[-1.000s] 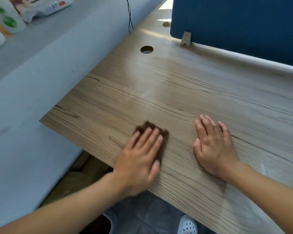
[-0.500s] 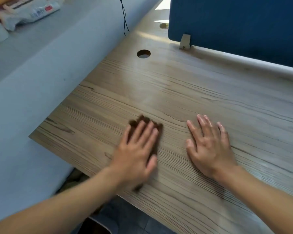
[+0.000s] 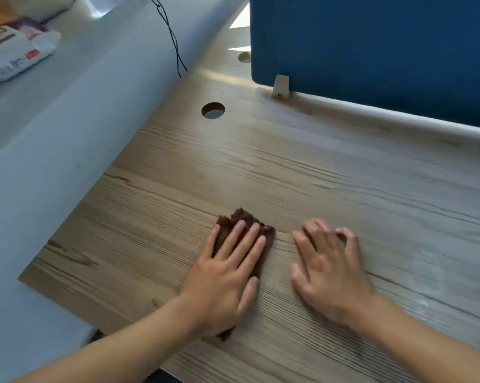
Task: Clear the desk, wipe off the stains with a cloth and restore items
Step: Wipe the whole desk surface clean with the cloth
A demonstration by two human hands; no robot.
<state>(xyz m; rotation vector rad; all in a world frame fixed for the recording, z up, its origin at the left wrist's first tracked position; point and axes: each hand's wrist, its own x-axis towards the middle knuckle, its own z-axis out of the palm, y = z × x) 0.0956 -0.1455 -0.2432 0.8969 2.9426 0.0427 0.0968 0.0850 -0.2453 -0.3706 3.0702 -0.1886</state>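
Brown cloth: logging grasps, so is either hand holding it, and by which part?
Neither grips it. The left hand presses flat on top of the brown cloth, fingers straight; the right hand rests on the desk beside it.

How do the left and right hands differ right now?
The left hand presses flat on the brown cloth; the right hand rests on the bare desk, touching no cloth. The left hand's fingers lie straight; the right hand's are slightly bent. Both are palm-down, side by side near the desk's front edge.
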